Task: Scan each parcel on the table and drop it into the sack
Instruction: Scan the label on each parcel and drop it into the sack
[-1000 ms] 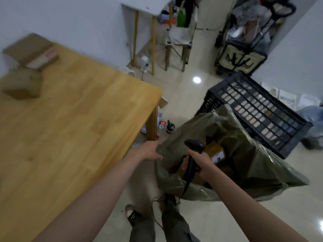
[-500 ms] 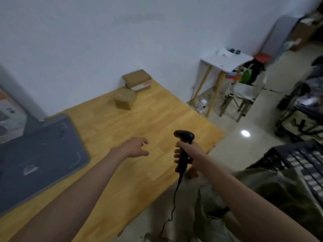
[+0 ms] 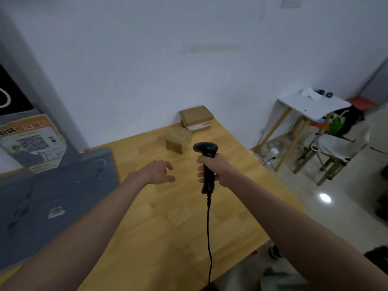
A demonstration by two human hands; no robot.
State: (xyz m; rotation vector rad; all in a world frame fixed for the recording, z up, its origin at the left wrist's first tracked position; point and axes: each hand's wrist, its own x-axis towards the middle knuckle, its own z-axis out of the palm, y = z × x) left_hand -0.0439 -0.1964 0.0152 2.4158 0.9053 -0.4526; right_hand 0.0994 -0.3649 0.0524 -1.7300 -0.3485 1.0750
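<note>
Head view: 2 parcels remain at the table's [image 3: 168,227] far corner by the wall, a small cube-like parcel [image 3: 178,140] in front, just beside a flatter box [image 3: 196,117]. The left hand [image 3: 156,171] hovers over the wood, fingers loosely spread and holding nothing; the right hand [image 3: 216,170] grips the scanner [image 3: 206,164] upright. Best reach the nearer cube first and turn its label toward the scanner head. A grey mat [image 3: 52,202] lies left; nothing blocks the reach. The sack is out of view
</note>
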